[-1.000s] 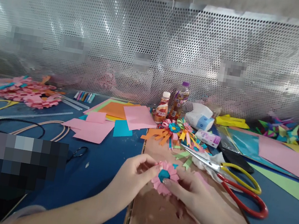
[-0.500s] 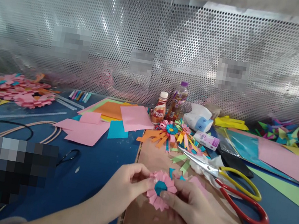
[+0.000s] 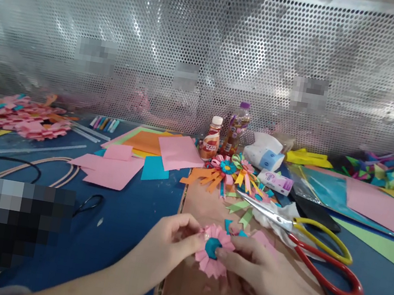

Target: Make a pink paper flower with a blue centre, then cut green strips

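A pink paper flower point(image 3: 215, 265) with a blue round centre point(image 3: 212, 247) is held up between both hands above the brown board. My left hand point(image 3: 177, 240) pinches its left edge between thumb and fingers. On the other side, my right hand point(image 3: 252, 270) grips the flower's right edge, its thumb at the blue centre. Scissors point(image 3: 296, 229) with one yellow and one red handle lie just beyond my right hand, their blades pointing left. Small blue paper scraps point(image 3: 234, 228) lie behind the flower.
Finished paper flowers point(image 3: 229, 168) and two bottles point(image 3: 212, 139) stand at the back, beside a tissue pack point(image 3: 264, 154). Pink paper sheets point(image 3: 113, 171) lie left; a pink flower pile point(image 3: 30, 119) sits farther left. A metal mesh panel point(image 3: 212, 54) closes off the back.
The view has tilted slightly downward, so the exit sign is out of frame. My right thumb has shifted a little on the flower's centre; both hands keep their hold.
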Demonstrator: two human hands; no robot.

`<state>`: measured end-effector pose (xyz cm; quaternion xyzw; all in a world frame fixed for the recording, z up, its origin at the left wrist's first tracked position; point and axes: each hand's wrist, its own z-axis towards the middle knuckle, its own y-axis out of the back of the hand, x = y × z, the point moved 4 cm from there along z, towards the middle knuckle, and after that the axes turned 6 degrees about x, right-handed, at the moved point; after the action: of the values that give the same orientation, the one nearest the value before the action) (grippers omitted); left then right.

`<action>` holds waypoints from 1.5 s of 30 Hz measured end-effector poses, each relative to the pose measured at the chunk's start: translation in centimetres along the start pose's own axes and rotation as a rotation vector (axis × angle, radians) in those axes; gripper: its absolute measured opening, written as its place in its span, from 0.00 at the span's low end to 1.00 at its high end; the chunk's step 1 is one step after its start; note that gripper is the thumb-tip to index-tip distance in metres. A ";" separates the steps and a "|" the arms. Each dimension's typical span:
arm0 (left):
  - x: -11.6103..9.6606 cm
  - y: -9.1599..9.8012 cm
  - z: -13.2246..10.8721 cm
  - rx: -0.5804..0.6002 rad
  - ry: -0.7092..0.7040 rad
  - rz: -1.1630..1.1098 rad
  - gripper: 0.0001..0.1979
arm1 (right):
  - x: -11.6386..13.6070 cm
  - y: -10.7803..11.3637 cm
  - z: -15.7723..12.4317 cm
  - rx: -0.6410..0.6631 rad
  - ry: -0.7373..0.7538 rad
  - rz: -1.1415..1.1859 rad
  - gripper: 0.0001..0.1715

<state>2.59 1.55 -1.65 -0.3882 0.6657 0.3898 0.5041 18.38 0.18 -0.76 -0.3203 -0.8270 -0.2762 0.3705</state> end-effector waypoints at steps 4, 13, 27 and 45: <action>0.1 -0.3 0.0 0.046 -0.009 -0.011 0.12 | -0.1 0.2 0.5 -0.053 0.047 0.099 0.20; 0.2 -0.6 0.0 0.097 -0.013 -0.040 0.08 | -1.1 -0.1 0.9 -0.032 0.107 0.204 0.22; 0.4 -0.5 0.3 0.193 0.125 -0.098 0.12 | -1.3 0.9 1.0 -0.133 0.225 0.096 0.22; 0.3 -0.4 0.0 0.143 0.122 -0.083 0.11 | -0.2 0.4 0.3 -0.073 0.194 0.164 0.18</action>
<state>2.88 1.33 -1.96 -0.4014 0.7049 0.2957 0.5046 18.60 0.56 -1.01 -0.3720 -0.7477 -0.3043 0.4583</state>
